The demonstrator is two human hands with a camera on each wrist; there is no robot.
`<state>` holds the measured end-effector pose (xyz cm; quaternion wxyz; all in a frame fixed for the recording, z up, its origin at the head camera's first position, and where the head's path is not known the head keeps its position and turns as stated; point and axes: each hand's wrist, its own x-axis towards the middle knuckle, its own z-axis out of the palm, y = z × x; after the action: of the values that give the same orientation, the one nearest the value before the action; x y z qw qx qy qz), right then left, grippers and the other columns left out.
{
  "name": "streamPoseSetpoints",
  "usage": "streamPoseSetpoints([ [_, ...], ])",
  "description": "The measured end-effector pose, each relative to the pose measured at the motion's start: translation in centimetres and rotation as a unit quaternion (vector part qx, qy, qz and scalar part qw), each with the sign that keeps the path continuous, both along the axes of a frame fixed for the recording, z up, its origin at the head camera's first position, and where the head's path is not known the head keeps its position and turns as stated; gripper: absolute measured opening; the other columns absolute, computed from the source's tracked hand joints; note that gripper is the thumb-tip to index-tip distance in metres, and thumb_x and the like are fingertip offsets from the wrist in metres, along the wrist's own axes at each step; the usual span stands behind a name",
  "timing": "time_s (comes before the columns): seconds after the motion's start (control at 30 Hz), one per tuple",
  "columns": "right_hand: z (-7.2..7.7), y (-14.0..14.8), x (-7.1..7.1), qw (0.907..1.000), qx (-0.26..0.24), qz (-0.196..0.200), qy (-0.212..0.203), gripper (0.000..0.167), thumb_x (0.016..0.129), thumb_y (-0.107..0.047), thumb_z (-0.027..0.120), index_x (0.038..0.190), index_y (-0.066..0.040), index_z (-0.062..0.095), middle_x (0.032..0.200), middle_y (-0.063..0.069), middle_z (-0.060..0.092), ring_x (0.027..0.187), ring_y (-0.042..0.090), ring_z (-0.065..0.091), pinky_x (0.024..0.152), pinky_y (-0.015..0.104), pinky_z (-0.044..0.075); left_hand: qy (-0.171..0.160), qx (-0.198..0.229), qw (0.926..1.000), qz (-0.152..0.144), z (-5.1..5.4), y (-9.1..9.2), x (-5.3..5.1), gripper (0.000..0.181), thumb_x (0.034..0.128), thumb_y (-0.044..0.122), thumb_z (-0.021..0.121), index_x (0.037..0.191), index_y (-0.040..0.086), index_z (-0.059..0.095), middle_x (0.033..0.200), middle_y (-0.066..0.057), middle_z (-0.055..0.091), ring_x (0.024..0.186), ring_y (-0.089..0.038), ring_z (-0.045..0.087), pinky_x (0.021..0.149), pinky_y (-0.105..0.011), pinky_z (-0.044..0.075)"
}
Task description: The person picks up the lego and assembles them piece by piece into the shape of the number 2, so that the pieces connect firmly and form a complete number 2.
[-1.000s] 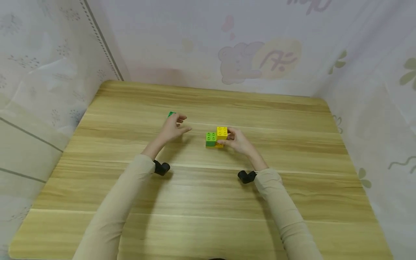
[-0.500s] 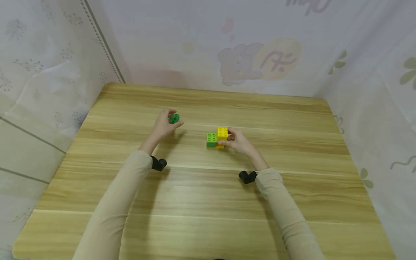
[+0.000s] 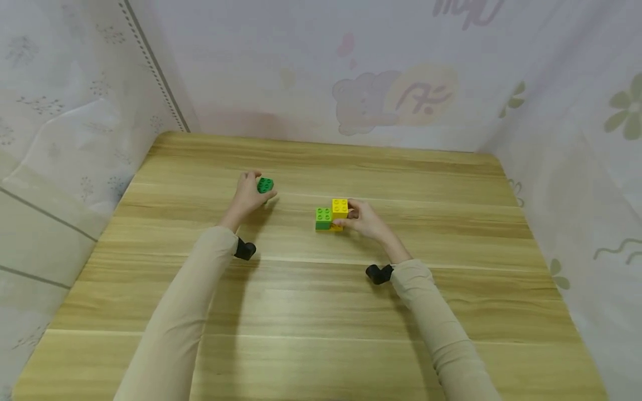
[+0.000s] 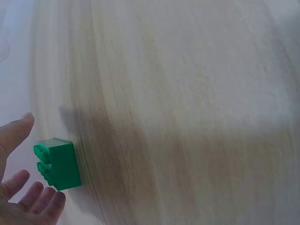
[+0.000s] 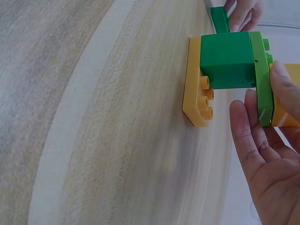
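Observation:
A stack of toy building bricks stands mid-table: an orange base plate, a dark green brick, a lime plate overhanging it, and a yellow brick on the overhang. My right hand holds the stack at its upper right, thumb against the yellow brick and fingers beside the lime plate. Farther left, a separate green brick lies on the table. My left hand is around it; in the left wrist view thumb and fingers are spread, with a gap between thumb and brick.
The wood-grain table has rounded corners. Pale printed sheets hang behind it and on both sides. Black wrist-camera mounts jut from both sleeves.
My left hand has drawn back leftward, uncovering the separate green brick, which has turned and shifted slightly left over the last half second. The right hand and the stack stay in place.

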<state>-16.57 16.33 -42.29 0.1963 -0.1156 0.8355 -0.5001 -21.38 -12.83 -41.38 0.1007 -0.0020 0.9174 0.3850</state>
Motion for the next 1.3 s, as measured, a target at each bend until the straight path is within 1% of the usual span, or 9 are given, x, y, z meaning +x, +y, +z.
streamPoseSetpoints([
  [0.2, 0.0, 0.0, 0.0, 1.0000, -0.005, 0.002, 0.001, 0.043, 0.084, -0.012, 0.065, 0.121, 0.003, 0.049, 0.115, 0.019, 0.058, 0.101, 0.028, 0.062, 0.082, 0.030, 0.053, -0.017, -0.016, 0.9996, 0.013, -0.6, 0.2, -0.5, 0.071, 0.0869, 0.023, 0.061, 0.138, -0.005, 0.021, 0.137, -0.026, 0.022, 0.119, -0.038, 0.034, 0.099, -0.048, 0.039],
  [0.43, 0.0, 0.0, 0.1, 0.9999, -0.010, 0.004, 0.008, 0.040, 0.084, -0.011, 0.065, 0.119, 0.003, 0.050, 0.114, 0.019, 0.058, 0.099, 0.028, 0.062, 0.081, 0.030, 0.054, -0.033, -0.052, 0.9978, 0.024, -0.8, 0.4, -0.5, 0.069, 0.0872, 0.024, 0.061, 0.136, -0.007, 0.023, 0.132, -0.028, 0.027, 0.117, -0.039, 0.033, 0.097, -0.049, 0.040],
  [0.6, 0.0, 0.0, 0.0, 0.9999, -0.010, 0.004, 0.011, 0.038, 0.084, -0.011, 0.065, 0.117, 0.003, 0.051, 0.113, 0.019, 0.059, 0.098, 0.027, 0.062, 0.081, 0.031, 0.054, -0.023, -0.071, 0.9969, 0.023, -1.3, 0.4, -0.8, 0.065, 0.0874, 0.023, 0.060, 0.132, -0.010, 0.027, 0.128, -0.030, 0.030, 0.116, -0.039, 0.032, 0.097, -0.048, 0.040],
  [0.8, 0.1, -0.1, 0.0, 0.9999, -0.016, 0.001, 0.003, 0.040, 0.084, -0.009, 0.065, 0.118, 0.005, 0.050, 0.114, 0.021, 0.057, 0.099, 0.031, 0.062, 0.084, 0.035, 0.053, -0.011, -0.082, 0.9962, 0.027, -1.7, 0.4, -1.2, 0.061, 0.0871, 0.023, 0.061, 0.129, -0.012, 0.032, 0.126, -0.031, 0.033, 0.115, -0.039, 0.033, 0.097, -0.048, 0.039],
  [0.87, 0.2, -0.1, -0.1, 0.9998, -0.017, 0.000, 0.003, 0.041, 0.084, -0.010, 0.065, 0.119, 0.005, 0.050, 0.115, 0.022, 0.057, 0.100, 0.032, 0.061, 0.085, 0.036, 0.052, -0.008, -0.084, 0.9961, 0.027, -1.7, 0.4, -1.2, 0.061, 0.0872, 0.022, 0.061, 0.129, -0.012, 0.032, 0.125, -0.031, 0.034, 0.115, -0.039, 0.033, 0.097, -0.048, 0.039],
  [1.0, 0.3, 0.0, -0.1, 0.9999, -0.010, -0.001, 0.006, 0.041, 0.084, -0.011, 0.065, 0.119, 0.004, 0.050, 0.115, 0.020, 0.057, 0.100, 0.030, 0.061, 0.084, 0.034, 0.053, -0.007, -0.083, 0.9963, 0.021, -1.5, 0.4, -1.3, 0.058, 0.0885, 0.020, 0.059, 0.129, -0.012, 0.033, 0.126, -0.031, 0.034, 0.116, -0.040, 0.034, 0.098, -0.048, 0.039],
  [1.2, 0.2, -0.1, 0.0, 0.9999, -0.016, 0.001, -0.005, 0.042, 0.085, -0.008, 0.063, 0.122, 0.003, 0.048, 0.117, 0.020, 0.056, 0.104, 0.030, 0.060, 0.084, 0.032, 0.053, -0.013, -0.082, 0.9965, 0.012, -1.0, 0.2, -1.2, 0.052, 0.0897, 0.015, 0.057, 0.127, -0.014, 0.037, 0.124, -0.031, 0.037, 0.116, -0.041, 0.037, 0.099, -0.048, 0.039],
  [1.3, 0.0, -0.1, 0.0, 0.9999, -0.014, 0.002, -0.005, 0.042, 0.084, -0.008, 0.063, 0.123, 0.002, 0.048, 0.117, 0.020, 0.057, 0.104, 0.030, 0.060, 0.084, 0.031, 0.053, -0.018, -0.079, 0.9967, 0.010, -1.0, 0.2, -1.2, 0.052, 0.0897, 0.015, 0.057, 0.128, -0.013, 0.037, 0.125, -0.031, 0.038, 0.117, -0.041, 0.038, 0.100, -0.047, 0.039],
])
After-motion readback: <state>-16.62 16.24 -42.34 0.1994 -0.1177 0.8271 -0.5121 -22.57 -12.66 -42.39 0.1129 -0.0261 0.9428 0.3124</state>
